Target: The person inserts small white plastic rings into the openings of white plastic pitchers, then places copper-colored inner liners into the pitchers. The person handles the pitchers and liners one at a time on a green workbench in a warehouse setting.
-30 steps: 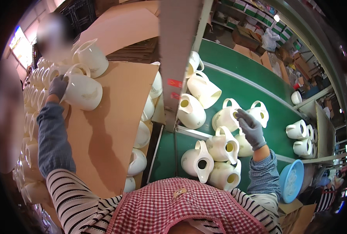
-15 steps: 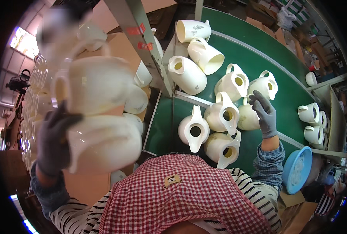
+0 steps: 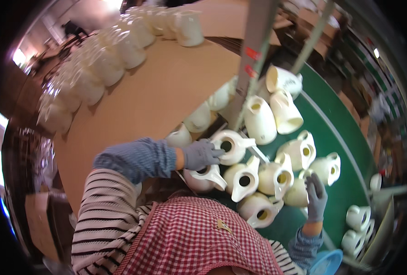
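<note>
My left hand [image 3: 201,155], in a grey glove, is closed at the handle side of a glossy white ceramic pitcher [image 3: 234,156] that stands upright with its spout to the right. The handle itself is hidden under the fingers. Just below that hand stands a second pitcher [image 3: 199,182], partly covered by it. My right hand [image 3: 316,199], gloved alike, is raised with fingers stretched, beside another pitcher [image 3: 296,195]; it grips nothing. Between the hands several more pitchers, such as one pitcher [image 3: 242,181], stand close together with their round mouths up.
A brown cardboard sheet [image 3: 157,91] spreads at left, rows of white pitchers [image 3: 105,66] along its far edge. A metal post [image 3: 254,50] rises behind the group. The green conveyor [image 3: 325,114] runs at right, with white mugs [image 3: 358,217] beyond and a blue basin [image 3: 327,262] below.
My view has turned left. My left hand has carried two pitchers from over the cardboard to the group, where both now stand. My right hand stays beside the same pitcher.
</note>
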`<state>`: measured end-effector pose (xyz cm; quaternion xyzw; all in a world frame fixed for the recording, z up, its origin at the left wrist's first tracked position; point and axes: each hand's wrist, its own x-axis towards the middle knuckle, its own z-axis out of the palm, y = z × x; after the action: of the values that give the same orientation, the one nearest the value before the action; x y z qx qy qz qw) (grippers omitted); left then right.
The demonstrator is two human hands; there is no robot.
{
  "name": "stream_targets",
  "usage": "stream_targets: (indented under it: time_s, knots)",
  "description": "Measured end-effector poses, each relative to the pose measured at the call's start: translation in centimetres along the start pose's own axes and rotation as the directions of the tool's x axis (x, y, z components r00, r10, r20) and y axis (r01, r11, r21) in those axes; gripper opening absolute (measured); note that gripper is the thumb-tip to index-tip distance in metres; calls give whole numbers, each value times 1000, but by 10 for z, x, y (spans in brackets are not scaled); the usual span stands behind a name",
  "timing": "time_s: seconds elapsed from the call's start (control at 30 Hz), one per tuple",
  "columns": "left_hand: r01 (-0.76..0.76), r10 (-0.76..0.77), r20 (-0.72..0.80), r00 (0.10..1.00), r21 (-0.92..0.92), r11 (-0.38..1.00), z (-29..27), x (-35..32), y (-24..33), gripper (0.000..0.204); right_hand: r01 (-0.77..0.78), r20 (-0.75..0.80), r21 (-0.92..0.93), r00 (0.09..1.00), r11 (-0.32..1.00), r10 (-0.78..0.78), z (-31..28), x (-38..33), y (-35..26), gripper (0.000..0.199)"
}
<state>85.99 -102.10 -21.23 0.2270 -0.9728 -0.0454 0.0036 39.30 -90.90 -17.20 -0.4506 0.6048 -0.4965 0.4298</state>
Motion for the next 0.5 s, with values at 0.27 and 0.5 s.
stream_targets:
  time_s: [0.27,0.5]
  knots:
    - [11,-10,6,1000,-114,993,-21,-17,13,49,8,153,-27,988,1000,-4,37,20,-18,45]
    - [178,-368,-509,778,-384,906,-83,-142,-87,40,217,402,-316,912,924,-77,162,18,-101,43]
